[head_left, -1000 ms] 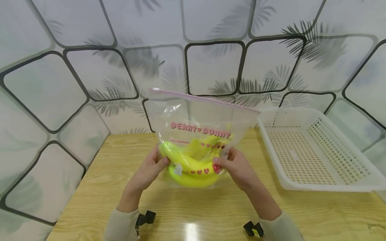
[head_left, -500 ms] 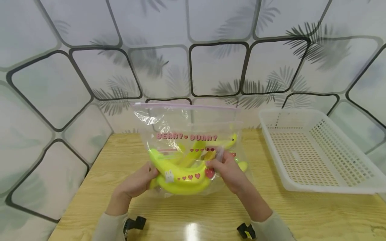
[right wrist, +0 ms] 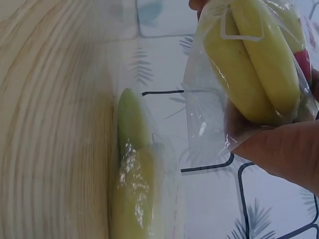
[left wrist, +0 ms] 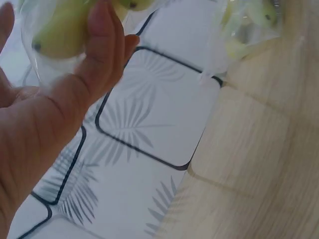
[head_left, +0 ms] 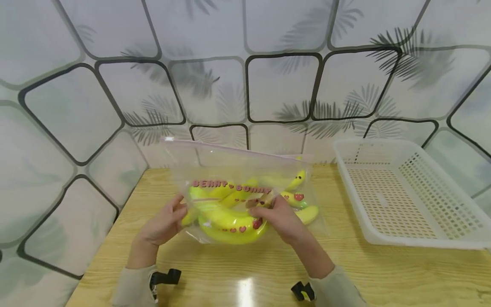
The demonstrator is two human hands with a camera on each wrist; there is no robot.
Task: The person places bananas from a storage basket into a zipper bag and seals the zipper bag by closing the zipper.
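Note:
A clear zip bag [head_left: 226, 164] with a lilac top strip and pink "Berry Bunny" print holds several yellow bananas [head_left: 230, 234]. It stands roughly upright above the wooden table, zip edge sloping down to the right. My left hand [head_left: 163, 224] holds its lower left side around a banana end, fingers behind the film; the left wrist view shows that banana end [left wrist: 62, 37] between thumb and fingers. With thumb in front, my right hand [head_left: 281, 219] grips the right part of the bag. Behind it, a second clear bag of bananas [head_left: 308, 214] shows at the right.
A white perforated plastic basket [head_left: 354, 207] stands on the table [head_left: 211, 277] at the right. A patterned wall covering [head_left: 284, 89] rises behind the table. In the right wrist view the second bag's bananas [right wrist: 134, 194] lie on the tabletop.
The held bag has come down and shifted left with both hands. More of the second bag behind it shows at the right now. The zip edge levelled, then tilted down to the right again.

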